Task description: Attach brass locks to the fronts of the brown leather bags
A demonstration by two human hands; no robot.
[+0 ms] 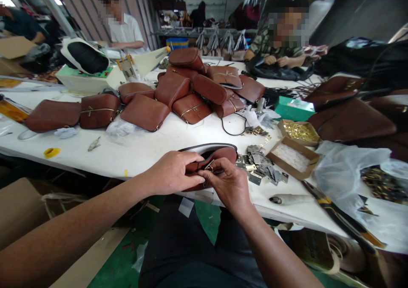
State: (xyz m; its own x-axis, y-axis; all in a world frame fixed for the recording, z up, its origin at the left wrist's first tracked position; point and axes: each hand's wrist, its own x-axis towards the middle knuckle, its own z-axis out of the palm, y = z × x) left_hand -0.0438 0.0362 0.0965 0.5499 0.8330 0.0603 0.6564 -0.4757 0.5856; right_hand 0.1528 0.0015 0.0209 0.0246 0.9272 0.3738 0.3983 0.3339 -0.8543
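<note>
Bag [225, 153] is sitting at the counter's [76, 154] near edge, mouth gaping, right above the lap. Left hand [168, 173] is gripping its rim, fingers closed on the leather. Right hand [232, 186] is pinching a small metal fitting [209, 166] at the opening, thumb and index narrow. Looks like close fitting work; can't tell if it's attaching or adjusting. My read: that spot is calling for a steady rim and a fine, square pinch.

Loose metal plates [263, 165] are lying just beside the bag, on the right. Black-and-yellow tool [342, 218] is lying farther right. Box of clear bits [284, 168] and box of gold bits [281, 129] are standing beyond the plates. Brown bags [174, 86] are piling up mid-counter. Person in camouflage [261, 46] is handling black material across from us.
</note>
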